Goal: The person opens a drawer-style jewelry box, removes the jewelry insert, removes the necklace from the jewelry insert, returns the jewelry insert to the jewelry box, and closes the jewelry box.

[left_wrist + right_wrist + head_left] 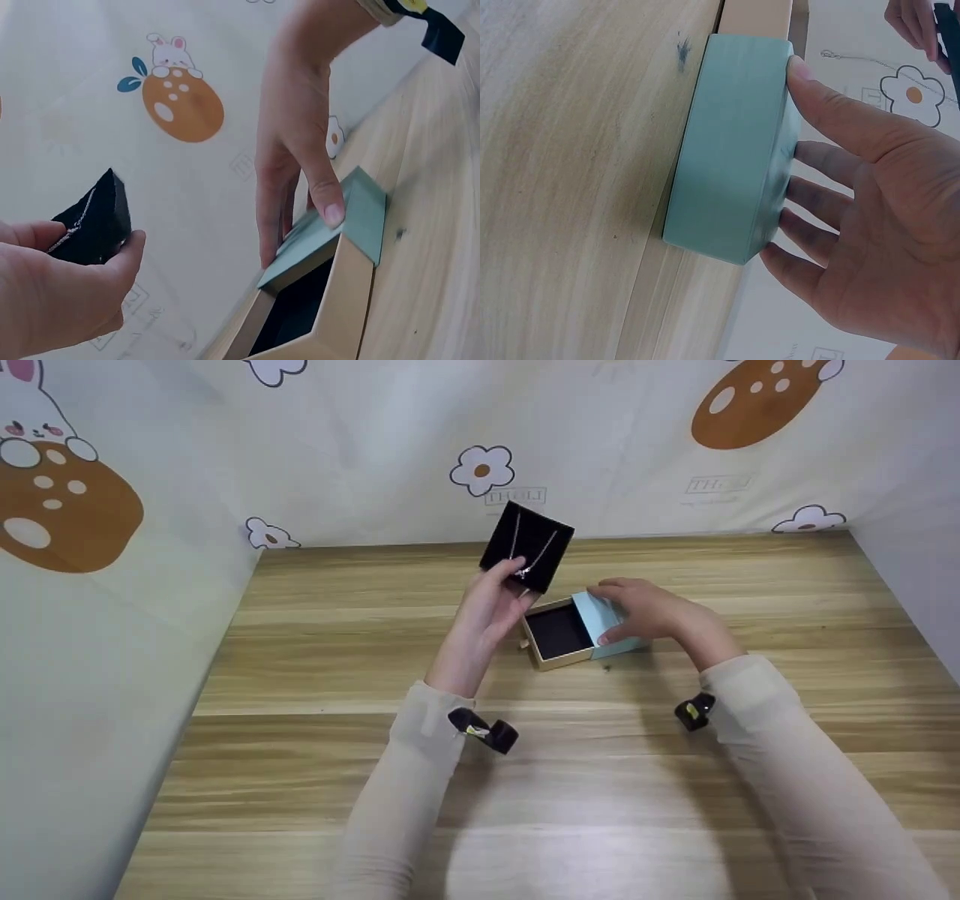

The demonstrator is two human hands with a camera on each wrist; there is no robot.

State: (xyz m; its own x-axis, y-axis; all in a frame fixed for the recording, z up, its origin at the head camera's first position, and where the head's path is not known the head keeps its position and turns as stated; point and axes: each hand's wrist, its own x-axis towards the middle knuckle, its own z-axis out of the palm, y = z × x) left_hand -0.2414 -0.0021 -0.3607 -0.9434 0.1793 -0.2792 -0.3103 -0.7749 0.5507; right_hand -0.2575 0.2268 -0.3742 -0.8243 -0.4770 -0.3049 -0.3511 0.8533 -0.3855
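My left hand (484,611) pinches a square black foam jewelry pad (536,534) between thumb and fingers, raised off the table and tilted. Across the pad lies a thin silver necklace (541,555), its small pendant near the thumb tip. In the right wrist view a length of the necklace chain (870,60) dangles free. To the right, my right hand (649,611) holds the light blue sleeve (594,611) of a jewelry box, thumb at the near edge and fingers at the far one. The tan box drawer (568,661) is partly pulled out leftward, showing a dark inside.
The box lies on a wood-grain table (337,780), near its back. Behind rises a pale cloth backdrop (360,457) printed with flowers and rabbits. A small dark mark (607,668) shows on the table beside the box.
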